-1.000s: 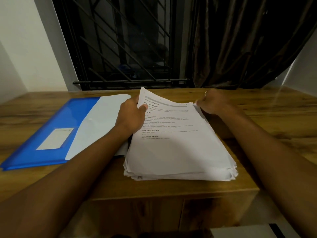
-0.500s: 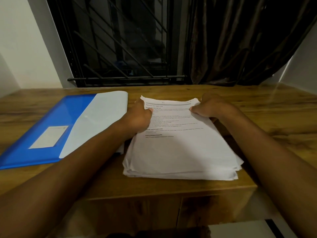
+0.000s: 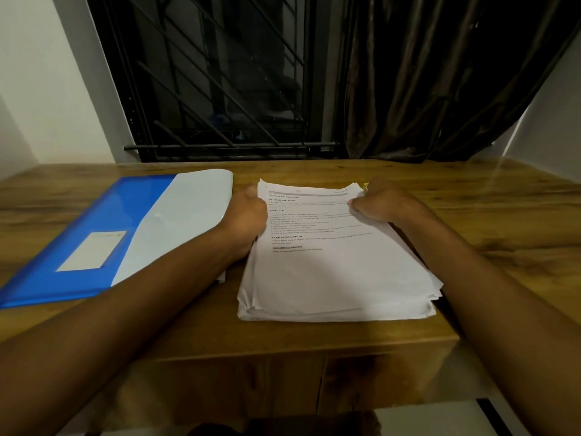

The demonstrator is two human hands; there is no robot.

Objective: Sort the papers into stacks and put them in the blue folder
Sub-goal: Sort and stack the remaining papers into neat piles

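A thick stack of printed white papers [image 3: 333, 269] lies flat on the wooden table [image 3: 503, 234], near its front edge. My left hand [image 3: 246, 215] grips the stack's far left edge, fingers curled against the side. My right hand [image 3: 382, 204] grips the far right corner, thumb on the top sheet. The blue folder [image 3: 103, 221] lies to the left with its pale flap [image 3: 185, 215] folded open; my left forearm crosses over the flap's near corner.
A barred dark window [image 3: 220, 80] and a brown curtain [image 3: 440, 77] stand behind the table. White walls close both sides. The table's front edge [image 3: 283, 354] runs just below the stack.
The lifted far end of the stack has come down flat on the table. Both hands slid to its far corners and squared the sheets.
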